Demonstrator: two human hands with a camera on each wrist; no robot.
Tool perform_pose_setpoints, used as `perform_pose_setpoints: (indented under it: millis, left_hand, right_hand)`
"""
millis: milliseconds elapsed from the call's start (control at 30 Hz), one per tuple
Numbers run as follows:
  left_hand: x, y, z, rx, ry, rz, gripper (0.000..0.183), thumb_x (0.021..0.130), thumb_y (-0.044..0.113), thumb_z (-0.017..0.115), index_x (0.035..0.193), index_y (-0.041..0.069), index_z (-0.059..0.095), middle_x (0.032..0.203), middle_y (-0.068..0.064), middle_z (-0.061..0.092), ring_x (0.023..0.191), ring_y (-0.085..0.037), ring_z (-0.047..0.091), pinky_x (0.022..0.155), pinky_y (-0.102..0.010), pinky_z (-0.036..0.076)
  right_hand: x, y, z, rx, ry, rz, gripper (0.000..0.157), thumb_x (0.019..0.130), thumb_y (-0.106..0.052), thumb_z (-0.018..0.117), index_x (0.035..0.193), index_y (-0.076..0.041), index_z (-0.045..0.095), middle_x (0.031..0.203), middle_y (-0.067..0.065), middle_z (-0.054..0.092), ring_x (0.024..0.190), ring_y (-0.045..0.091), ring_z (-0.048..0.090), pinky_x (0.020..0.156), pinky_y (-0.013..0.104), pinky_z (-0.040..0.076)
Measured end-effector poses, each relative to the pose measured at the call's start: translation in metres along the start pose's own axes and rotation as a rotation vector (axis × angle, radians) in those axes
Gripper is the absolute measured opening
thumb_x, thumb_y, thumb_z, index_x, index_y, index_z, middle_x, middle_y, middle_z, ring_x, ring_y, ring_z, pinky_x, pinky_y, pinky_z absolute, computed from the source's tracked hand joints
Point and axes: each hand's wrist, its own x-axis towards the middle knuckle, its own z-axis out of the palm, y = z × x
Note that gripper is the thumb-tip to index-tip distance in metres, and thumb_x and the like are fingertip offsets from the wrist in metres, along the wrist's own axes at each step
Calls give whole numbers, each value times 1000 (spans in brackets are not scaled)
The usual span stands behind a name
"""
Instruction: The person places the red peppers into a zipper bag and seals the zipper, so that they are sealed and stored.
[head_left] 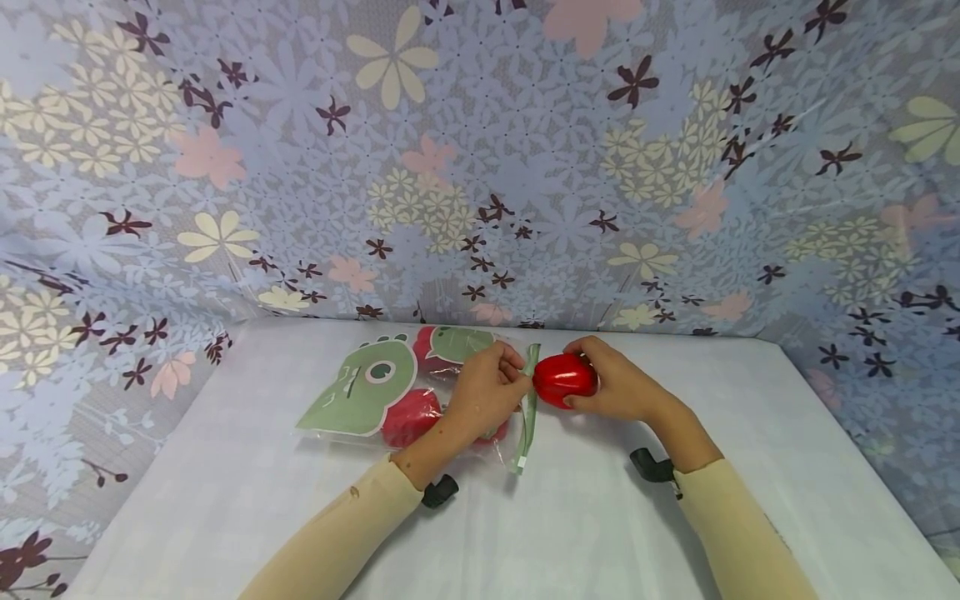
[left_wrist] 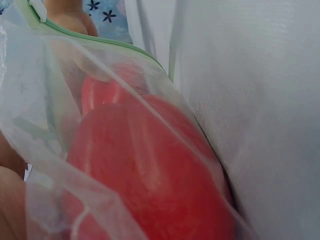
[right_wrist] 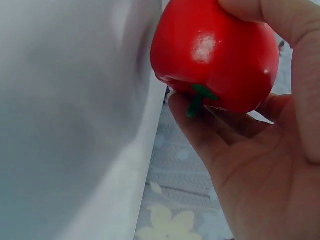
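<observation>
A clear zip bag (head_left: pixel 360 387) printed with a green dinosaur lies on the table, its green zip edge (head_left: pixel 529 417) facing right. My left hand (head_left: pixel 476 400) lies over the bag and pinches its rim near the zip. Just right of that opening, my right hand (head_left: pixel 618 385) grips a shiny red bell pepper (head_left: pixel 564 379) between thumb and fingers. Its green stem (right_wrist: pixel 200 95) points toward the palm in the right wrist view. Through the plastic, the left wrist view shows a large red rounded object (left_wrist: pixel 150 170) inside the bag.
The table has a white cover (head_left: pixel 570 517). A floral cloth (head_left: pixel 525 167) hangs behind it and along both sides. Black wrist-camera mounts (head_left: pixel 651 465) stick out by both sleeves.
</observation>
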Motion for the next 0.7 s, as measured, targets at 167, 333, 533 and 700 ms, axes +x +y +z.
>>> perform_pose_setpoints:
  millis: [167, 333, 533, 700]
  left_hand:
    - [0, -1, 0, -1, 4, 9, 14, 94, 11, 70, 107, 10, 65, 86, -2, 66, 62, -14, 68, 61, -27, 61]
    - [1, -1, 0, 23, 8, 18, 15, 93, 12, 70, 107, 7, 66, 86, 0, 67, 65, -14, 67, 61, -27, 61]
    - [2, -1, 0, 53, 11, 17, 15, 93, 13, 71, 106, 9, 66, 87, 2, 67, 70, -12, 66, 63, -26, 60]
    - [2, -1, 0, 60, 8, 6, 15, 93, 14, 71, 107, 10, 66, 88, 2, 67, 71, -13, 66, 63, -25, 60]
  right_hand:
    - [3, -9, 9, -15, 30, -37, 67, 83, -18, 89, 137, 1, 54, 128, 12, 63, 112, 27, 65, 93, 44, 61]
    - [6, -14, 16, -9, 61, -36, 68, 83, -19, 91, 138, 0, 55, 128, 11, 63, 112, 26, 63, 94, 43, 60]
    - [7, -17, 22, 8, 88, -42, 69, 83, -17, 91, 139, 0, 55, 130, 12, 61, 113, 26, 63, 94, 45, 60]
    - [8, -19, 26, 10, 115, -40, 68, 82, -16, 92, 138, 0, 55, 132, 14, 61, 115, 29, 64, 97, 48, 60]
